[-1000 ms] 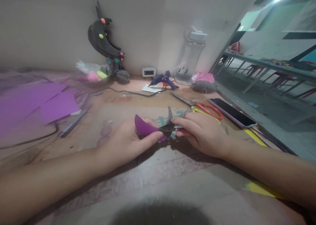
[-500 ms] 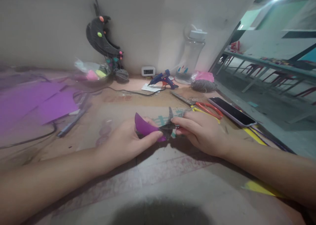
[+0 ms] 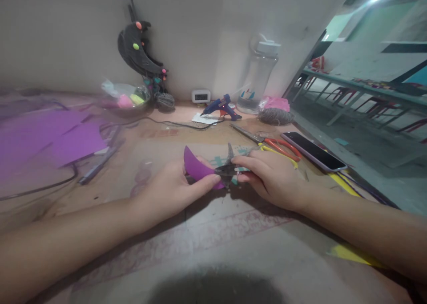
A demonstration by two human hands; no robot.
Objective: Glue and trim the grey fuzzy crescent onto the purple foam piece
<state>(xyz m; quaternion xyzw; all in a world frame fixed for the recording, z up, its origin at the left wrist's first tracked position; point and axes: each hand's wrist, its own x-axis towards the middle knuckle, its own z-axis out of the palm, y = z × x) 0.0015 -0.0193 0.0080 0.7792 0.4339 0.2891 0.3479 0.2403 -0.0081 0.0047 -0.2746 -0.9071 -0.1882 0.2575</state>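
My left hand (image 3: 182, 184) pinches a curved purple paper piece (image 3: 196, 166) between thumb and fingers, with dark grey material (image 3: 227, 172) against it. The purple piece comes to a point at its upper left end. My right hand (image 3: 270, 172) is closed around what look like small scissors (image 3: 236, 170), their dark blades pointing left at the grey material. Most of the handles are hidden by the fingers. A narrow strip of the grey material stands up beside the right fingertips. Both hands are just above the table.
Orange-handled scissors (image 3: 283, 148) and a phone (image 3: 313, 150) lie at the right. Behind are a blue glue gun (image 3: 220, 107), a small clock (image 3: 201, 96), a clear bottle (image 3: 258, 77) and grey yarn (image 3: 275, 116). Purple sheets (image 3: 78, 139) and a pen (image 3: 96, 164) lie left.
The purple piece has tilted slightly, its pointed end a little higher. The blades have shifted slightly at the grey material, and both hands stay in nearly the same place.
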